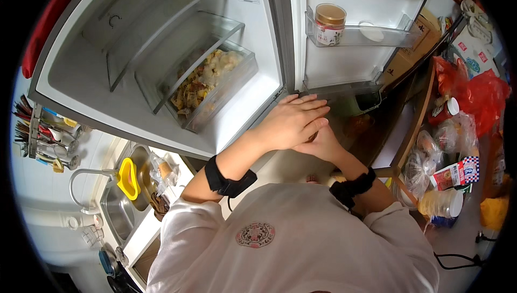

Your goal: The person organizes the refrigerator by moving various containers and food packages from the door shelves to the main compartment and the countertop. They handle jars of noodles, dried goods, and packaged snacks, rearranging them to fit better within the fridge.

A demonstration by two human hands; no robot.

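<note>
In front of an open fridge, my left hand (287, 124) lies over my right hand (323, 141), the two touching. A small brown item (313, 136) shows in part between the palms; which hand grips it is hidden. Behind them to the left is the fridge compartment, with glass shelves (173, 30) and a clear drawer (220, 97) of bagged food (198, 81). On the open door (343, 62), a jar with a gold lid (330, 24) stands in a clear door rack (387, 36), beside a white oval piece (370, 31).
A sink (121, 208) with a faucet (93, 170) and a yellow basket (128, 178) is at lower left. Utensils (52, 141) hang on the left wall. Jars, plastic bags (480, 95) and food packets (454, 174) crowd the right side, near a cardboard box (412, 50).
</note>
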